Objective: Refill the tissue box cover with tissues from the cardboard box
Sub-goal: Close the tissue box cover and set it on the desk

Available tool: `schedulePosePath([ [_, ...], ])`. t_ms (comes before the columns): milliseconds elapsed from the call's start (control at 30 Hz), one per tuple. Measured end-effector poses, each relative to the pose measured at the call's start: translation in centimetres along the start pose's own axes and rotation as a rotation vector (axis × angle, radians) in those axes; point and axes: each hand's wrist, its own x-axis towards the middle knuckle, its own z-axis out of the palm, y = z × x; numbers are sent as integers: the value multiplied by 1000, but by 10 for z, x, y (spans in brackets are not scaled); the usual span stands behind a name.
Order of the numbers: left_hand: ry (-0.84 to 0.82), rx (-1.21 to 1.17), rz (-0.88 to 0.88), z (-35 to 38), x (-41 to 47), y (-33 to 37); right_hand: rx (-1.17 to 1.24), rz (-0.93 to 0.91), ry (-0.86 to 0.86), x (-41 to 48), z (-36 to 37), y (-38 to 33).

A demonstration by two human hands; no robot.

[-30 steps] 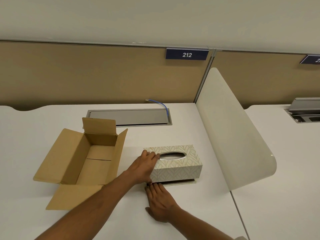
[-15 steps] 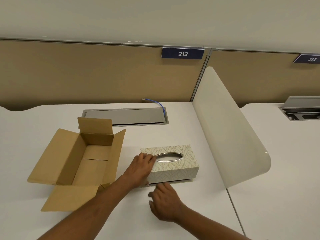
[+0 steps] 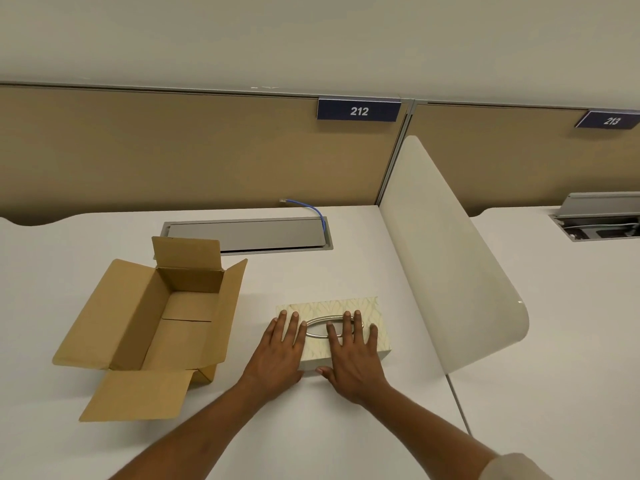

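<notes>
Two bare forearms enter from the near edge of the white desk (image 3: 311, 445) and reach forward to the tissue box cover (image 3: 375, 308), which is taken as the reference point for all positions below. The left hand (image 3: 278, 355) lies flat, palm down, on the cover's left part, fingers spread and extended, gripping nothing; its thumb drops toward the near side wall. The right hand (image 3: 353, 358) lies flat in the same manner on the cover's right part, fingers spread, several of them resting across the metal-rimmed oval slot (image 3: 317, 329) in the top face; its thumb sits at the near lower edge. The two hands are just beside each other, and whether they touch cannot be told. The cover, pale with a leaf pattern, rests upright on the desk. No tissue is visible in the slot. To the left of the cover, apart from it, stands the cardboard box (image 3: 145, 327), all flaps folded open; its visible interior shows bare cardboard only. To the right of the cover rises a white curved divider panel (image 3: 450, 265). Beyond the cover, set into the desk, is a closed grey cable tray lid (image 3: 246, 233), with a blue cable (image 3: 311, 207) emerging at its right end. Furthest behind the cover stands a tan partition bearing the number sign 212 (image 3: 359, 110).
</notes>
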Motion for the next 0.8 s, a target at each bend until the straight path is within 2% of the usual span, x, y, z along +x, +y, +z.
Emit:
schedulePosePath([
  [233, 25, 23, 20, -6, -3, -5, -24, 4, -36, 0, -3, 1],
  [400, 108, -20, 6, -19, -5, -7, -42, -59, 10, -5, -6, 5],
  [600, 83, -43, -54, -10, -4, -5, -57, -80, 38, -12, 0, 13],
  [800, 94, -48, -66, -2, -1, -3, -70, -69, -18, -11, 6, 14],
])
